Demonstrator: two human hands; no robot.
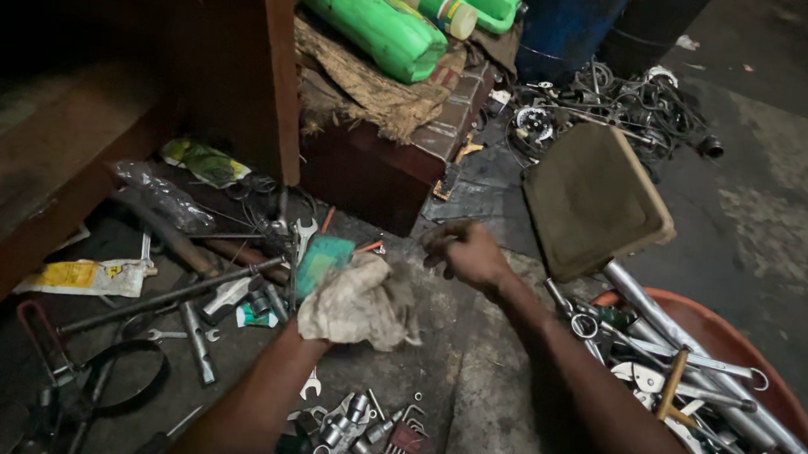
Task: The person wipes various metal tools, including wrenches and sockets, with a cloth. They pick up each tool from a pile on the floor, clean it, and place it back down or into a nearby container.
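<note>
- L hand (pixel 328 330) hidden under dirty rag (pixel 360 301); fingers closed on it, rag bunched over and beyond them.
- R hand (pixel 466 253) curled shut just right of rag; what it holds can't be told.
- Bare floor (pixel 470 371) btwn forearms; sockets (pixel 345 434) near side, wrenches (pixel 232 282) left, orange basin (pixel 742 355) right.

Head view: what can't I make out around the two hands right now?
- Left hand: covered by the dirty rag; fingers and grip unseen.
- Right hand: closed into a fist, blurred and dim; whether it holds anything is unclear.
- Orange basin: cut off by the right and bottom edges.
- Sockets: too small and dark to tell sizes.
</note>
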